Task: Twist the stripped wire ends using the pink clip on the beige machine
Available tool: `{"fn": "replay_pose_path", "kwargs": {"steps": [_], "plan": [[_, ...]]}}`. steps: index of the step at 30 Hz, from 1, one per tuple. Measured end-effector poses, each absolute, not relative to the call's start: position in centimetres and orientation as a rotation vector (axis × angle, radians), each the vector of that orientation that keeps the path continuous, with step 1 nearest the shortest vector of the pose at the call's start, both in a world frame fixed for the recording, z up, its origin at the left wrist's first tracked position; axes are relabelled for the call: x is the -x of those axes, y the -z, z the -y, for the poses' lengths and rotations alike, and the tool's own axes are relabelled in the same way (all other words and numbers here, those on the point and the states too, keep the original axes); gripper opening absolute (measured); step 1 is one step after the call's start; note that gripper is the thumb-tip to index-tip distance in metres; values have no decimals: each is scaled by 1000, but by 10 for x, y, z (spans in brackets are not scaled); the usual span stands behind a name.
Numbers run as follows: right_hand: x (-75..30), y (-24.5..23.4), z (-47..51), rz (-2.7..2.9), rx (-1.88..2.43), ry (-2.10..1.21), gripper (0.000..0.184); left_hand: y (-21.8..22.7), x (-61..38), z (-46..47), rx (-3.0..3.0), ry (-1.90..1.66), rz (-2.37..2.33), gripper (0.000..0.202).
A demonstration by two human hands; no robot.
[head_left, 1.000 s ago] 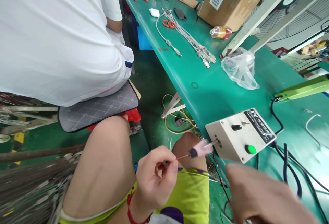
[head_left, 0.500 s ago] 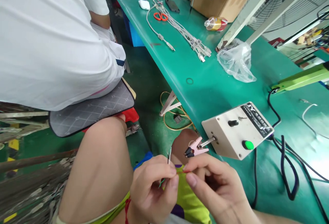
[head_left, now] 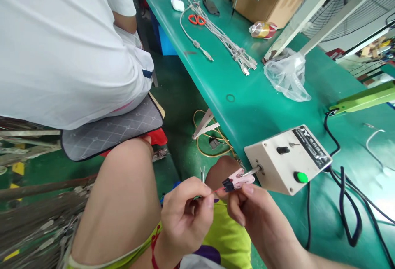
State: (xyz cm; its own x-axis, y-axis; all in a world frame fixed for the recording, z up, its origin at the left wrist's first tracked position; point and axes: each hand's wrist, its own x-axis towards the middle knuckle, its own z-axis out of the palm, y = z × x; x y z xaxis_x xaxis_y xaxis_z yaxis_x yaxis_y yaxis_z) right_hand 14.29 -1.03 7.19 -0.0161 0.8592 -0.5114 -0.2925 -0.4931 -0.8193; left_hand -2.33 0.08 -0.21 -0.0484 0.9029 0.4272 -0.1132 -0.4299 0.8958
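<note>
My left hand (head_left: 188, 215) is closed in a pinch on several thin wires. White and dark wire ends (head_left: 202, 174) stick up above its fingers, and a bit of green shows beside them. From the fingertips a red wire (head_left: 218, 190) runs to the black-tipped jaws of a pale pink clip (head_left: 238, 179). My right hand (head_left: 256, 211) is at the clip's handle end, a fingertip against the lower handle and its other fingers curled beneath. The clip sits on the metal shaft of a cream control box (head_left: 286, 162) with a black knob and a green button (head_left: 300, 177).
Grey USB cables (head_left: 222, 38), orange-handled scissors (head_left: 196, 19), a bottle (head_left: 263, 29) and a plastic bag (head_left: 288, 73) lie on the green table (head_left: 212, 83). Black cords (head_left: 348, 207) loop right of the box. A person in a white shirt (head_left: 70, 46) sits at left.
My right hand has moved from the wire near my left fingertips to the clip handle. The red wire now reaches the clip's jaws. The view has shifted slightly.
</note>
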Motion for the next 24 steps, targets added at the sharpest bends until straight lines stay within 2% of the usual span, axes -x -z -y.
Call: {"fn": "replay_pose_path", "kwargs": {"steps": [7,15,24], "plan": [[-133,-81,4,281,1099,-1630,30,1,21,-3,-1403,-1577,-933,24],[-135,-80,7,262,1110,-1652,37,1,19,-4,-1404,-1573,-919,25],[-136,-85,6,254,1123,-1663,34,-6,15,-9,-1499,-1585,-975,19]]}}
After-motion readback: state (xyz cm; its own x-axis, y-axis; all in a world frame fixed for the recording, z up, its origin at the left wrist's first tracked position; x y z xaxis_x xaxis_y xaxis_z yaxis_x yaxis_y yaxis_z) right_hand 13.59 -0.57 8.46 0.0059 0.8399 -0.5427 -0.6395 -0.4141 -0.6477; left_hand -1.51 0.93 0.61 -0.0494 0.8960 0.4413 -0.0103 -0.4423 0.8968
